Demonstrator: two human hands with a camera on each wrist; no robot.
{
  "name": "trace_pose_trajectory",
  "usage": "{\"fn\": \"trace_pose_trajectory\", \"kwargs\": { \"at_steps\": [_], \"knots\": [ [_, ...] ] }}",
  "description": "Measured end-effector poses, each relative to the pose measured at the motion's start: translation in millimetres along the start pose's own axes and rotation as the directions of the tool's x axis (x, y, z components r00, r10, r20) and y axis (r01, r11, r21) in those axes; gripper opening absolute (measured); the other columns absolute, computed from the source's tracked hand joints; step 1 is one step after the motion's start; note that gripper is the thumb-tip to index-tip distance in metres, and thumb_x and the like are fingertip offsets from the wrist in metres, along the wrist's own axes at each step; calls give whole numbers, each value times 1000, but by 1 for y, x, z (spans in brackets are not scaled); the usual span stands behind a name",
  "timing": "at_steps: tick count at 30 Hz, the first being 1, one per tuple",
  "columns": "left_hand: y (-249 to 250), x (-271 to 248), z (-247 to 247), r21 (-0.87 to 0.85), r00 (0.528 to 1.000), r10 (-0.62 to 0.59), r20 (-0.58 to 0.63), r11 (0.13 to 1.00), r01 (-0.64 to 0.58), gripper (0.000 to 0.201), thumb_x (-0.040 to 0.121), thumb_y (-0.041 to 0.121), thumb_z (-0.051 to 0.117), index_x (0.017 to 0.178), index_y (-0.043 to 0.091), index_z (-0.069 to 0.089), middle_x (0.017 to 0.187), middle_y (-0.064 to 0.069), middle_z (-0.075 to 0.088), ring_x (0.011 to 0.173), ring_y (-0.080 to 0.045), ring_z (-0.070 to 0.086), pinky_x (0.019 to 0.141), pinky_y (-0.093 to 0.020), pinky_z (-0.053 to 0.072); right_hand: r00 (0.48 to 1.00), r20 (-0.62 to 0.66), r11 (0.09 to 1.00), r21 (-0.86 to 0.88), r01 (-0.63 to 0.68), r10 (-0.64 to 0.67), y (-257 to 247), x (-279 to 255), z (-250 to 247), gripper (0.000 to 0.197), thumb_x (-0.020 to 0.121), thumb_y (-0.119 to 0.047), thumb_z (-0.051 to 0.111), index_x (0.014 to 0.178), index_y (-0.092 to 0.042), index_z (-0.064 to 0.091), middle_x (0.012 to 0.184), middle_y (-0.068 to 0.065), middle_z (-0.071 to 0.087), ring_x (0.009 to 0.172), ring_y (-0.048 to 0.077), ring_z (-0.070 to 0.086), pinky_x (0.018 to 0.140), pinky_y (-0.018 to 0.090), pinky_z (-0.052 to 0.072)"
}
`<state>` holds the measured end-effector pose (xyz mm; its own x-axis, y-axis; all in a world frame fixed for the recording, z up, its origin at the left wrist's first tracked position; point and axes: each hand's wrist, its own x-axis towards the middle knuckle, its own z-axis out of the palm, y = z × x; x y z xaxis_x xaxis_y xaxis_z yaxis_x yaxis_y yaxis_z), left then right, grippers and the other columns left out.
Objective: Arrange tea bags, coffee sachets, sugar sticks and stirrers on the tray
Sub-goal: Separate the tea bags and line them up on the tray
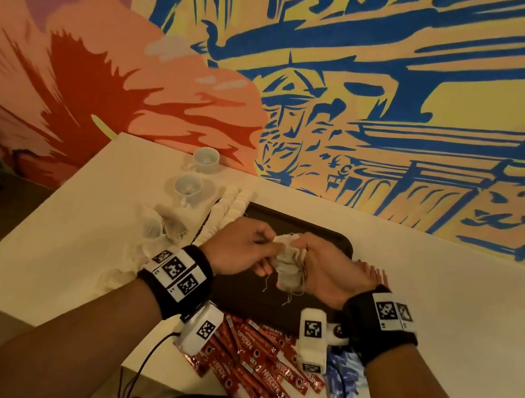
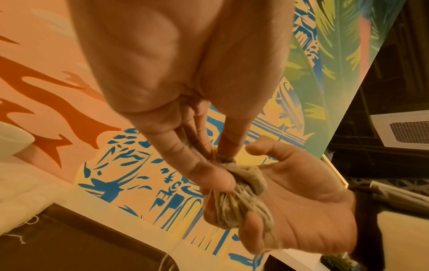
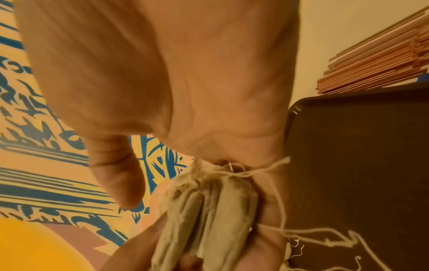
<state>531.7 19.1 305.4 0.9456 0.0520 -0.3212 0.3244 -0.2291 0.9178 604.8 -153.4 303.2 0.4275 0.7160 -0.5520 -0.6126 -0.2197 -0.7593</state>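
Both hands hold a bundle of pale tea bags [image 1: 286, 265] with dangling strings above the dark tray [image 1: 327, 241]. My left hand [image 1: 246, 248] pinches the bundle [image 2: 239, 194] from the left with thumb and fingertips. My right hand [image 1: 319, 267] cups and grips the same bundle [image 3: 209, 216] from the right. More tea bags [image 1: 162, 227] lie in a heap left of the tray. Red coffee sachets [image 1: 258, 361] are piled in front of the tray. Blue sugar sticks [image 1: 345, 383] lie at the front right. Brown stirrers [image 1: 375, 275] are stacked right of the tray, partly hidden by my right hand.
Two white cups [image 1: 194, 173] stand at the table's back left. A white beaded strip [image 1: 223, 216] lies along the tray's left edge. A painted wall [image 1: 341, 90] rises directly behind the white table [image 1: 460, 318]. Cables hang from both wrist cameras over the near edge.
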Motion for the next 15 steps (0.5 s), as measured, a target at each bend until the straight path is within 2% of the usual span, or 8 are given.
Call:
{"fn": "trace_pose_trajectory", "kwargs": {
  "at_steps": [3,7,9,11,13,15],
  "knots": [
    [0,-5,5,-5,999,13,-32,1000,-13,19,97,15,63,106,-2,62,88,-16,73,68,-21,70,65,-30,60,999,22,999,-22,40,-40,3,-8,-4,41,96,-9,58,136,-7,50,114,15,62,101,25,61,80,41,55],
    [-2,-11,15,-15,995,39,-93,999,-41,20,96,17,66,107,2,60,90,-14,73,69,-26,71,67,-37,60,998,-8,996,-70,60,-60,8,-12,-9,46,91,3,64,133,-12,54,118,13,64,101,23,65,76,36,59],
    [-3,-14,18,13,983,71,-166,997,-70,21,93,18,70,108,11,58,92,-9,71,70,-28,72,66,-36,61,996,-32,991,-110,76,-80,9,-13,-11,48,89,5,67,131,-13,56,117,12,65,99,22,66,73,33,58],
    [-4,-17,21,65,962,141,-236,990,-129,21,91,16,71,105,18,57,93,-3,66,72,-29,72,68,-40,62,993,-53,983,-155,99,-108,10,-14,-11,48,86,7,70,128,-11,57,114,11,66,99,23,66,74,34,60],
    [-7,-21,24,107,947,212,-244,976,-191,15,93,14,69,102,21,60,94,2,63,72,-27,71,69,-43,62,989,-57,972,-201,126,-140,10,-15,-9,47,84,8,72,125,-10,57,110,12,68,97,24,67,79,36,60],
    [-7,-24,27,145,943,245,-227,966,-216,9,96,18,65,104,23,65,99,6,64,76,-19,70,69,-37,61,982,-65,955,-252,157,-179,9,-16,-9,48,81,8,75,123,-8,58,113,14,70,97,25,69,83,37,60]
  ]
}}
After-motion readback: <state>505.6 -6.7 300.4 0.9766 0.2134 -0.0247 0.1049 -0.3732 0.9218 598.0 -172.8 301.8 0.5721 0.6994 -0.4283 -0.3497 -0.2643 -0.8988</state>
